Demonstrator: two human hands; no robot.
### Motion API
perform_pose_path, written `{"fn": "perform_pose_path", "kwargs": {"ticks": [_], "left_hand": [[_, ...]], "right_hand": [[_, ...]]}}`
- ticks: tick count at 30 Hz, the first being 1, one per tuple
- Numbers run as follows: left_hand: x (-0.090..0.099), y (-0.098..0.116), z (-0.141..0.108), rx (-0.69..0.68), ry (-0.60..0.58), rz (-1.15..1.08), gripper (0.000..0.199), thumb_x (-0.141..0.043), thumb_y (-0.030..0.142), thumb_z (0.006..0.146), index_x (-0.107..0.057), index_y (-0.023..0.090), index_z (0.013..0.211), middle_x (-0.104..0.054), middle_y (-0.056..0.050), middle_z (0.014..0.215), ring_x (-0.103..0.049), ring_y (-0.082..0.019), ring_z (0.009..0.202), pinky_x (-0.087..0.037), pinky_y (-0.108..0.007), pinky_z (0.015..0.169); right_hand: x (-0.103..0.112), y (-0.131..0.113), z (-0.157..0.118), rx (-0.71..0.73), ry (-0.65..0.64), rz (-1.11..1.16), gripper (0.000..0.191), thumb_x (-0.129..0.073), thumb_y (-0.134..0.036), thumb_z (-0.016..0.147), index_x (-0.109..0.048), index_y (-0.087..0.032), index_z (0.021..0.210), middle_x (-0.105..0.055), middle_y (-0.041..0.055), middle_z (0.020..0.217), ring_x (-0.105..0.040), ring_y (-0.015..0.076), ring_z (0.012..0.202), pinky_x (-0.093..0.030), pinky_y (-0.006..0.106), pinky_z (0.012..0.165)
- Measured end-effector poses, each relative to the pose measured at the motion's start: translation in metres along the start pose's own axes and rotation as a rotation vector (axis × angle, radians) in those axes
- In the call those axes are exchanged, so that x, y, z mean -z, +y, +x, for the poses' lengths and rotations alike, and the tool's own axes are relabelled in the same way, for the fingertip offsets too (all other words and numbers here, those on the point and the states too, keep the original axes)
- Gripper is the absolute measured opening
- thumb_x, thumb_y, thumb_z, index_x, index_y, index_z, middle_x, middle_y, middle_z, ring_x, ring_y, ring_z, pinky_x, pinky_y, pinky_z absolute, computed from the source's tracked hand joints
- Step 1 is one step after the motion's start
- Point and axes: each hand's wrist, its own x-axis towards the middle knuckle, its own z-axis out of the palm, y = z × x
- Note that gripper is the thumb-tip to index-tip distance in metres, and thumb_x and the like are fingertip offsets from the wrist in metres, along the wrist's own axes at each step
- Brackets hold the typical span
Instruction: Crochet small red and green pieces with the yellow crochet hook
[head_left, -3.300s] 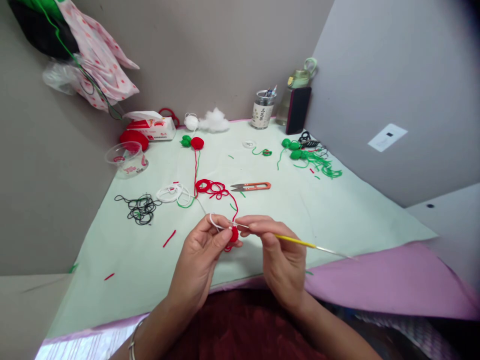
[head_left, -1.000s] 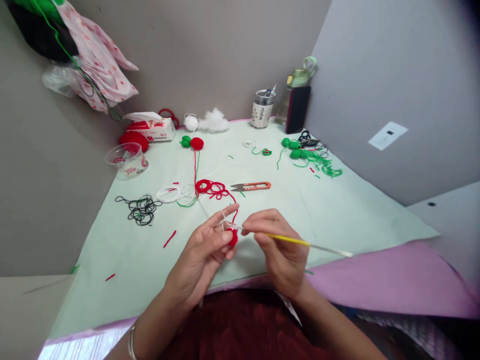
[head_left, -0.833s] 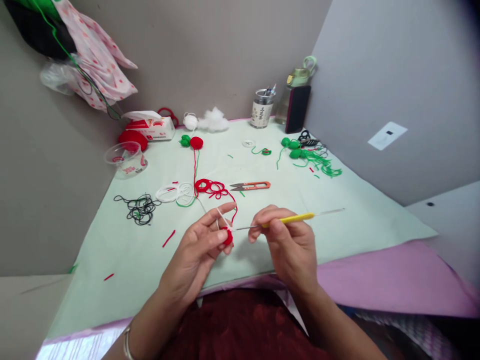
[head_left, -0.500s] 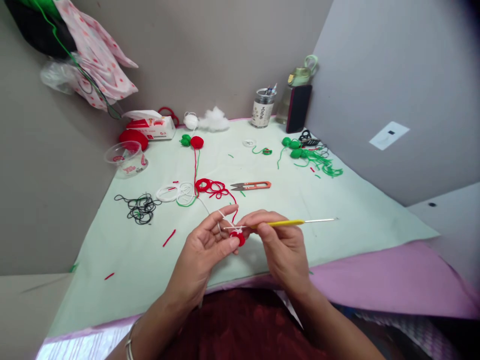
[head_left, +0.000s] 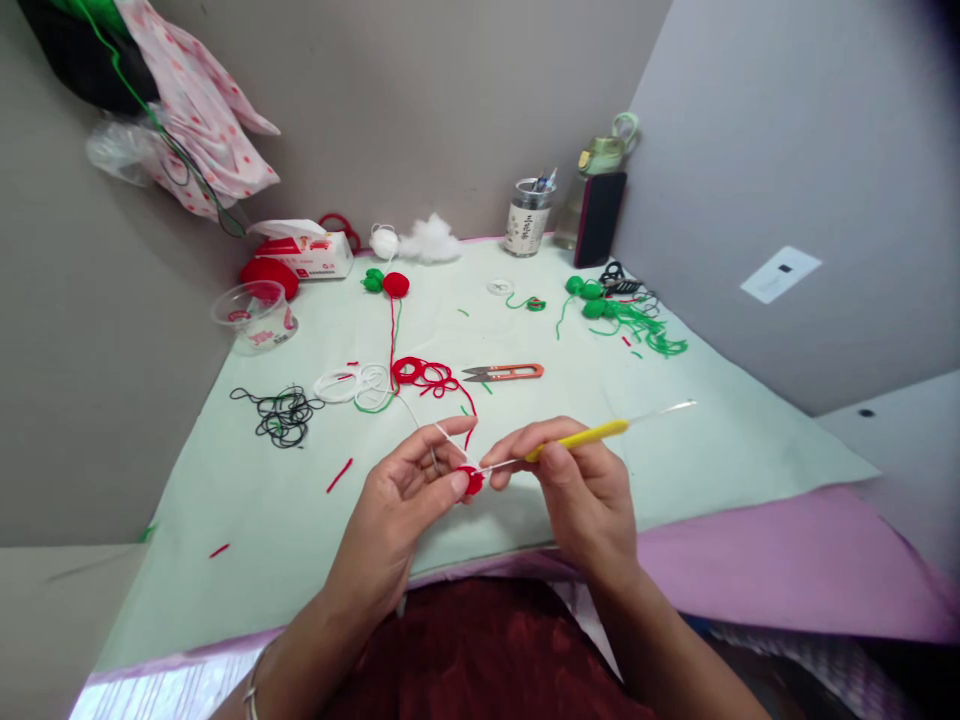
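Pinched between the thumb and fingers of my left hand [head_left: 405, 500] is a small red crochet piece [head_left: 472, 482] with some white at its top. White yarn [head_left: 448, 434] runs over my raised left index finger down to the piece. A red strand [head_left: 471, 420] trails from it to loops of red yarn [head_left: 427, 375] on the table. My right hand [head_left: 581, 490] grips a crochet hook [head_left: 581, 438] by its yellow handle. The hook's thin metal tip meets the top of the red piece; whether it is through a stitch I cannot tell.
Orange thread snips [head_left: 504, 372] lie beyond my hands. White yarn loops [head_left: 352, 383] and a black yarn tangle [head_left: 281, 415] are left of them. Green crocheted pieces [head_left: 596, 300] lie back right, near a phone [head_left: 600, 220] and a pen jar [head_left: 527, 220]. A clear plastic tub [head_left: 259, 320] stands back left.
My right hand has moved slightly right and tilted the hook, so its back end points higher and its tip lower, at the red piece. My left hand still holds the piece.
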Motion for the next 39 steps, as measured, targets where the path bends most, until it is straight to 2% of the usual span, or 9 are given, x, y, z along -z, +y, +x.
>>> {"fn": "perform_pose_path", "kwargs": {"ticks": [4, 9, 15, 21, 27, 31, 35, 39], "left_hand": [[0.0006, -0.0007, -0.0021, -0.028, 0.008, 0.042, 0.033, -0.086, 0.026, 0.087, -0.083, 0.03, 0.12, -0.067, 0.002, 0.089, -0.065, -0.011, 0.081, -0.054, -0.023, 0.082], [0.0012, -0.0017, -0.0022, -0.055, 0.042, 0.061, 0.031, -0.086, 0.025, 0.088, -0.083, 0.03, 0.118, -0.068, 0.002, 0.087, -0.066, -0.01, 0.079, -0.054, -0.021, 0.081], [-0.0004, -0.0024, -0.0005, -0.082, 0.04, 0.045, 0.034, -0.088, 0.024, 0.086, -0.083, 0.031, 0.118, -0.069, 0.003, 0.084, -0.067, -0.009, 0.079, -0.055, -0.018, 0.079], [0.0, -0.0028, -0.0021, -0.091, 0.061, 0.029, 0.034, -0.089, 0.022, 0.084, -0.083, 0.032, 0.117, -0.069, 0.004, 0.084, -0.066, -0.009, 0.079, -0.055, -0.018, 0.079], [0.0003, -0.0025, -0.0035, -0.08, 0.04, 0.071, 0.031, -0.085, 0.027, 0.09, -0.082, 0.033, 0.12, -0.07, 0.003, 0.087, -0.067, -0.011, 0.083, -0.054, -0.02, 0.084], [-0.0001, -0.0018, -0.003, -0.083, 0.036, 0.085, 0.029, -0.083, 0.028, 0.091, -0.083, 0.031, 0.12, -0.07, 0.002, 0.086, -0.065, -0.011, 0.083, -0.052, -0.021, 0.083], [0.0008, -0.0014, -0.0036, -0.085, 0.033, 0.089, 0.027, -0.083, 0.029, 0.092, -0.083, 0.031, 0.119, -0.07, 0.002, 0.086, -0.064, -0.011, 0.082, -0.052, -0.021, 0.082], [0.0014, -0.0025, -0.0045, -0.095, 0.041, 0.108, 0.026, -0.082, 0.03, 0.093, -0.082, 0.031, 0.119, -0.069, 0.003, 0.086, -0.064, -0.01, 0.081, -0.052, -0.02, 0.082]], "right_hand": [[0.0015, -0.0041, -0.0035, 0.183, -0.046, -0.254, 0.023, -0.054, -0.023, 0.11, -0.076, -0.026, 0.114, -0.08, 0.0029, 0.1, -0.076, 0.0151, 0.089, -0.062, 0.03, 0.084], [0.0009, -0.0092, -0.0018, 0.38, -0.167, -0.406, 0.024, -0.054, -0.014, 0.109, -0.074, -0.02, 0.121, -0.082, 0.0075, 0.104, -0.076, 0.0164, 0.098, -0.061, 0.03, 0.088], [-0.0017, -0.0065, -0.0035, 0.511, -0.125, -0.469, 0.023, -0.053, -0.017, 0.11, -0.073, -0.015, 0.121, -0.083, 0.013, 0.105, -0.078, 0.0184, 0.1, -0.064, 0.03, 0.084], [0.0004, -0.0032, -0.0056, 0.488, -0.092, -0.468, 0.023, -0.054, -0.016, 0.109, -0.074, -0.017, 0.121, -0.083, 0.0117, 0.105, -0.078, 0.0192, 0.099, -0.064, 0.032, 0.084], [-0.0012, -0.0023, -0.0065, 0.303, -0.004, -0.271, 0.024, -0.053, -0.021, 0.11, -0.076, -0.025, 0.118, -0.082, 0.0051, 0.105, -0.076, 0.018, 0.092, -0.062, 0.035, 0.084], [-0.0006, -0.0033, -0.0058, 0.23, -0.047, -0.188, 0.023, -0.053, -0.025, 0.111, -0.076, -0.025, 0.114, -0.08, 0.004, 0.1, -0.075, 0.0173, 0.088, -0.061, 0.035, 0.082], [0.0005, -0.0066, -0.0057, 0.246, -0.074, -0.255, 0.024, -0.052, -0.022, 0.111, -0.075, -0.024, 0.115, -0.08, 0.0043, 0.098, -0.075, 0.0173, 0.091, -0.061, 0.033, 0.084], [-0.001, -0.0105, -0.0042, 0.354, -0.104, -0.37, 0.024, -0.052, -0.018, 0.11, -0.075, -0.022, 0.117, -0.082, 0.007, 0.1, -0.076, 0.0184, 0.092, -0.063, 0.034, 0.083]]}}
